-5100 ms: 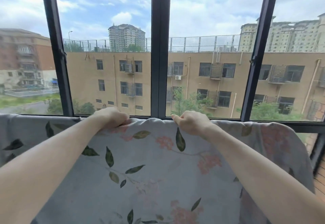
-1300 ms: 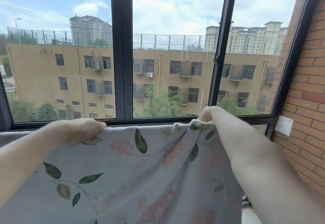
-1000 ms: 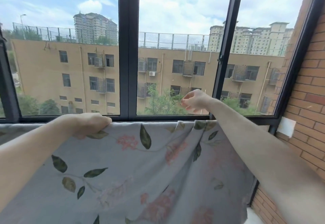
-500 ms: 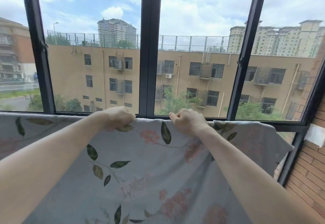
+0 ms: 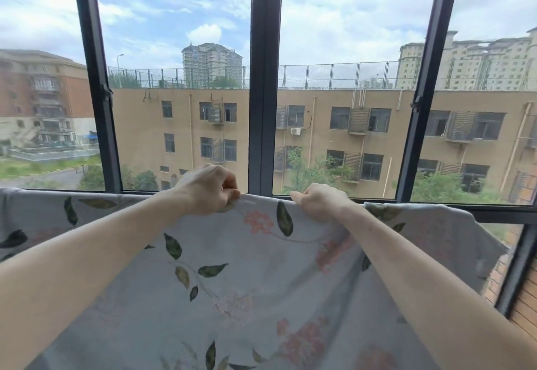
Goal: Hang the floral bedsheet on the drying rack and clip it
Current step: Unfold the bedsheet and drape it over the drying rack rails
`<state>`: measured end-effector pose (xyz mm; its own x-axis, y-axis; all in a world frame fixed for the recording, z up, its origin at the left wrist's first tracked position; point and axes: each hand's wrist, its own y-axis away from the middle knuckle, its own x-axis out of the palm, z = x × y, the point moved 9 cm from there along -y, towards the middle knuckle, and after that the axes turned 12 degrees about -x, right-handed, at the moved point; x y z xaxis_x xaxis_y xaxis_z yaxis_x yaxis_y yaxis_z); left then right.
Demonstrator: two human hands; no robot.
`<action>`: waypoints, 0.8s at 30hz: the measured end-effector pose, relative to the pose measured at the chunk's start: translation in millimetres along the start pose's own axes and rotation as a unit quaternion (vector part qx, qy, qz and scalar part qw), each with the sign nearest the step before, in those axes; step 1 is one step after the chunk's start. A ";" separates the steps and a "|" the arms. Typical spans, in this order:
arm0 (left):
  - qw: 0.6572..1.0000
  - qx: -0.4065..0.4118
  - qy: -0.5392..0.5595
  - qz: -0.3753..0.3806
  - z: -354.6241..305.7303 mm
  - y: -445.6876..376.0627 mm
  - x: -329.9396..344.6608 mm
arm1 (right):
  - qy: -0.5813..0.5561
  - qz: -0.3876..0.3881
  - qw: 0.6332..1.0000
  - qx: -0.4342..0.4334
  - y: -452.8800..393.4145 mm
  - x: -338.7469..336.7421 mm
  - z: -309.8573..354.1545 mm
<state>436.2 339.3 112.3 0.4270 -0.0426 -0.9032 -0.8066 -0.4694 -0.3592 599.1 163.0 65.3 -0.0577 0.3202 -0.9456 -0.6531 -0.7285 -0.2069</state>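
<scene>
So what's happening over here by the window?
A person is hanging a pale grey bedsheet printed with pink flowers and green leaves in front of a dark-framed window. The left hand and right hand each grip its top edge, close together, with the cloth draped down below. The rack itself is hidden under the fabric, and no clips are visible.

Both hands grip the top edge of the floral sheet (image 5: 238,276), left hand (image 5: 206,190) and right hand (image 5: 319,199) near each other at its middle. The sheet hangs draped below a dark-framed window (image 5: 263,78). Far outside stands a tan building (image 5: 334,134).
</scene>
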 end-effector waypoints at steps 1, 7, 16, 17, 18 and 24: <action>1.000 -0.002 -0.005 -0.008 -0.2 -3.5 -2.8 | -0.023 0.010 1.000 -0.001 0.3 -0.9 -0.9; 0.997 -0.030 0.009 -0.068 -6.0 -35.4 -27.1 | -0.157 0.036 0.987 -0.011 1.1 -13.1 -2.6; 0.995 -0.064 -0.036 -0.064 -25.5 -91.9 -17.3 | -0.182 0.037 0.983 0.000 -5.4 -23.1 -13.5; 0.995 -0.075 -0.037 -0.059 -25.3 -98.8 -10.8 | -0.197 0.034 0.980 0.011 -8.3 -21.9 -16.6; 0.994 -0.091 -0.033 -0.052 -22.6 -104.5 -1.6 | -0.199 0.035 0.979 0.017 -10.5 -20.5 -18.0; 0.981 -0.163 0.001 0.102 5.2 -109.9 94.8 | -0.130 0.043 0.991 -0.010 -19.6 -17.5 -24.9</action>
<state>563.2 391.4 64.9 0.2714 -0.1674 -0.9478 -0.7016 -0.7085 -0.0758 631.7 156.6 79.7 -0.3072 0.3992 -0.8638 -0.6221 -0.7712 -0.1352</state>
